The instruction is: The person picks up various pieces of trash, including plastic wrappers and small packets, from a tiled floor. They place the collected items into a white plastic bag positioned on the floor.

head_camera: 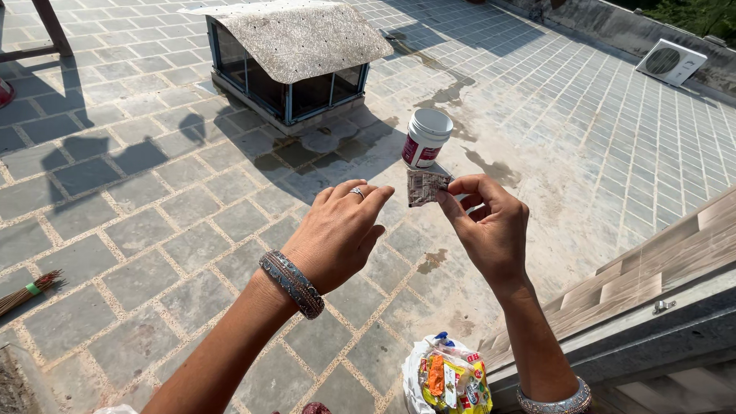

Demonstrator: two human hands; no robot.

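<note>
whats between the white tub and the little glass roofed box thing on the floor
Only bare paving, partly in shadow with damp-looking stains, lies between the white tub and the glass-sided box; the head view shows no object on that stretch.

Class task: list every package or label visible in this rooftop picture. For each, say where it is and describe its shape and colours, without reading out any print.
Small sachet: pinched between left hand and right hand; flat, crinkled, brownish.
Tub: on the paving beyond the hands; round, white, lidded, red label.
Plastic bag: bottom edge, near the step; white, holding yellow and orange packets.
</note>
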